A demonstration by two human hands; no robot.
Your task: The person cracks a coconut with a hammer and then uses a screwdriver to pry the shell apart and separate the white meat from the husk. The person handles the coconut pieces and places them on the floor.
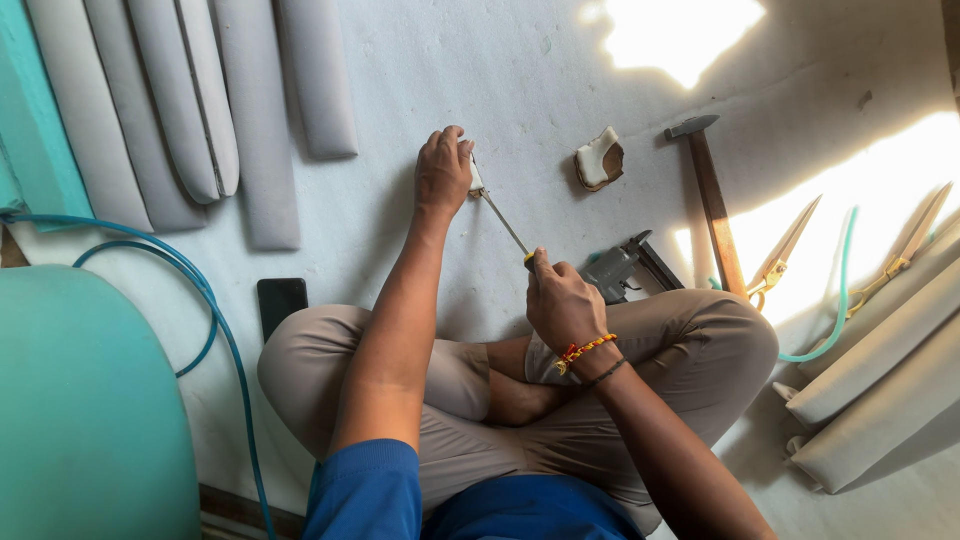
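I sit cross-legged on a pale floor. My left hand (443, 170) reaches forward and presses down on a small white piece (474, 176) on the floor. My right hand (562, 300) grips the yellow handle of a screwdriver (505, 227), whose thin metal shaft slants up and left so its tip meets the white piece beside my left fingers. A thread bracelet circles my right wrist.
A grey staple gun (622, 265) lies by my right knee with a hammer (712, 195), scissors (785, 250) and green hose (835, 310) to the right. A broken white chunk (599, 160) sits ahead. Grey padded panels (200, 110) lie top left, a black phone (281, 302) and blue hose (205, 300) left.
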